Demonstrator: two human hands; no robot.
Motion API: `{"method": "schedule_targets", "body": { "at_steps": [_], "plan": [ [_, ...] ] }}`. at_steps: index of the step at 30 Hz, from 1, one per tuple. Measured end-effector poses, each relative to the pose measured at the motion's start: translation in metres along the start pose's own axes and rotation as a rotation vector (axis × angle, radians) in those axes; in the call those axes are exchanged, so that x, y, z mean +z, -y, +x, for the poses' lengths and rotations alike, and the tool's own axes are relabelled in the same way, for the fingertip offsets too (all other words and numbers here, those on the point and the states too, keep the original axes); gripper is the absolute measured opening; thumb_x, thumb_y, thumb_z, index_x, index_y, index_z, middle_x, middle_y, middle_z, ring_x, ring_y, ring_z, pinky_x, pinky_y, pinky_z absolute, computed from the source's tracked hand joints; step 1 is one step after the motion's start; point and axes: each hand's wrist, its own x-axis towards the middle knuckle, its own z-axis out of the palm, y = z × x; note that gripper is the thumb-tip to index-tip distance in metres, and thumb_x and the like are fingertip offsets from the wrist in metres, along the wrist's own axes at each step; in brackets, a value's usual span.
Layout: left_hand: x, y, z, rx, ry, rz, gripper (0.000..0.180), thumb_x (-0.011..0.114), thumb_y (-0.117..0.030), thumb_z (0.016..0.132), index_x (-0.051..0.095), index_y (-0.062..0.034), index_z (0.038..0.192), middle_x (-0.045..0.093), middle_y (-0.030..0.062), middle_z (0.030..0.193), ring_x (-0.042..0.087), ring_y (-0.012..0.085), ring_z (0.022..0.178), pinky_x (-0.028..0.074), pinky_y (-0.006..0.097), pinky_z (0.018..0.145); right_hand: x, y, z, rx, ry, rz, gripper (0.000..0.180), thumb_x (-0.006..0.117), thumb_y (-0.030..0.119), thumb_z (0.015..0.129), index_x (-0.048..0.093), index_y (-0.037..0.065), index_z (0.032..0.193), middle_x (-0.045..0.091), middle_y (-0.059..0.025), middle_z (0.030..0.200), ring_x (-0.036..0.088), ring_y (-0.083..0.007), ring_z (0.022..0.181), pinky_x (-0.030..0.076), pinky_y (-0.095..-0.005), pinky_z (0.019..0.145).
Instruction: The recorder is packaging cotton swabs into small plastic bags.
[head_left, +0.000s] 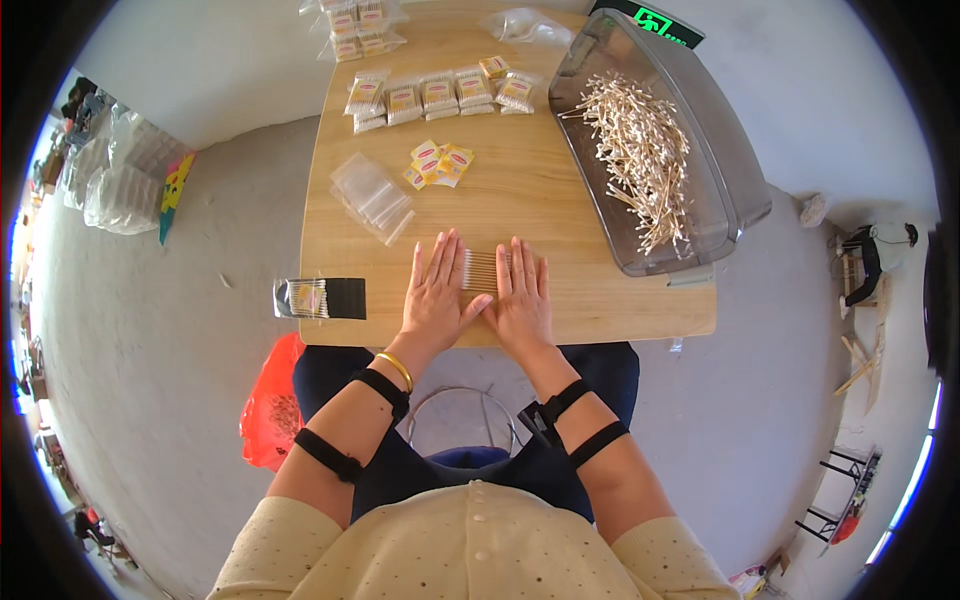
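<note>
Both my hands lie flat on the wooden table (pixel 560 200), fingers stretched out. My left hand (pixel 435 290) and my right hand (pixel 520 295) press from either side against a small row of cotton swabs (pixel 481 270) lying between them near the table's front edge. Neither hand grips anything. Just ahead of my left hand lies a stack of clear empty plastic bags (pixel 372 197). A few yellow and red paper labels (pixel 438 163) lie beyond that. A grey plastic bin (pixel 700 110) full of loose cotton swabs (pixel 640 150) sits at the right.
Several filled swab packets (pixel 440 95) form a row at the table's far side, more packets (pixel 360 25) beyond. A black tray (pixel 322 298) juts off the table's left edge. A red bag (pixel 272 405) lies on the floor at left.
</note>
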Motion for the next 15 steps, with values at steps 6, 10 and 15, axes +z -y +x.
{"method": "schedule_targets", "body": {
  "at_steps": [6, 10, 15],
  "plan": [
    [0.005, 0.000, 0.001, -0.020, 0.011, 0.031, 0.094, 0.036, -0.066, 0.102, 0.026, 0.0071, 0.159, 0.020, 0.0220, 0.170, 0.013, 0.0296, 0.160, 0.002, 0.053, 0.129, 0.001, 0.008, 0.003, 0.007, 0.024, -0.096, 0.088, 0.063, 0.042, 0.093, 0.027, -0.001, 0.161, 0.020, -0.0247, 0.169, 0.016, -0.0362, 0.159, 0.012, -0.0598, 0.127],
    [-0.005, -0.001, -0.002, -0.065, 0.052, 0.063, 0.093, 0.038, -0.065, 0.102, 0.025, 0.0072, 0.160, 0.020, 0.0224, 0.170, 0.013, 0.0303, 0.160, 0.002, 0.053, 0.129, 0.010, 0.011, 0.002, 0.013, 0.035, -0.157, 0.087, 0.061, 0.045, 0.095, 0.027, 0.000, 0.161, 0.020, -0.0238, 0.169, 0.016, -0.0356, 0.159, 0.011, -0.0583, 0.127],
    [-0.037, 0.029, -0.031, -0.152, -0.186, -0.114, 0.079, 0.050, -0.047, 0.104, 0.025, 0.0044, 0.160, 0.026, 0.0213, 0.168, 0.021, 0.0327, 0.158, 0.009, 0.055, 0.128, 0.008, 0.004, 0.000, 0.004, -0.009, -0.097, 0.089, 0.058, 0.052, 0.097, 0.026, -0.001, 0.161, 0.020, -0.0242, 0.169, 0.016, -0.0361, 0.158, 0.012, -0.0571, 0.127]
  ]
}}
